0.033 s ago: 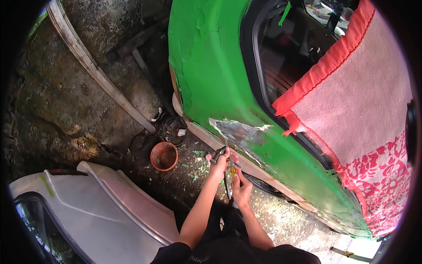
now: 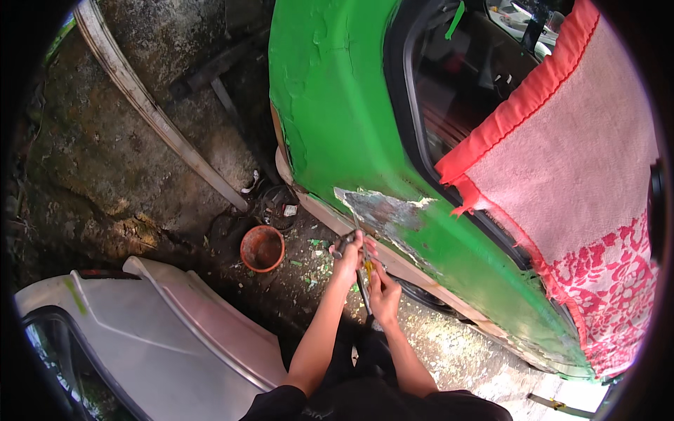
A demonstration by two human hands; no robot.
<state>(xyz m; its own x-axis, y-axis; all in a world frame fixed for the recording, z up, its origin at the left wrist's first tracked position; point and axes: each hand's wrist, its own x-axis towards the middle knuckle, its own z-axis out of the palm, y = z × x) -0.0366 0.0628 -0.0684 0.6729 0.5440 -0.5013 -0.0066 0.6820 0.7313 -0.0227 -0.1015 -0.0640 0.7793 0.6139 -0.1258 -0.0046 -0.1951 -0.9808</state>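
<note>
A green car body (image 2: 337,105) has a patch scraped down to grey (image 2: 382,210) low on its side, above the sill. My left hand (image 2: 349,254) is closed around the dark upper part of a long thin scraping tool (image 2: 366,291), just below that patch. Directly beneath it, my right hand (image 2: 384,291) grips the same tool lower on its shaft. The tool's tip points up at the patch's lower edge. Whether the tip touches the metal is too small to tell.
A terracotta pot (image 2: 262,248) sits on the dirt left of my hands, with green paint flakes (image 2: 316,261) scattered around. A white car panel (image 2: 168,337) lies at lower left, and a pale trim strip (image 2: 154,116) leans across rocky ground. A pink and red towel (image 2: 576,182) hangs over the door.
</note>
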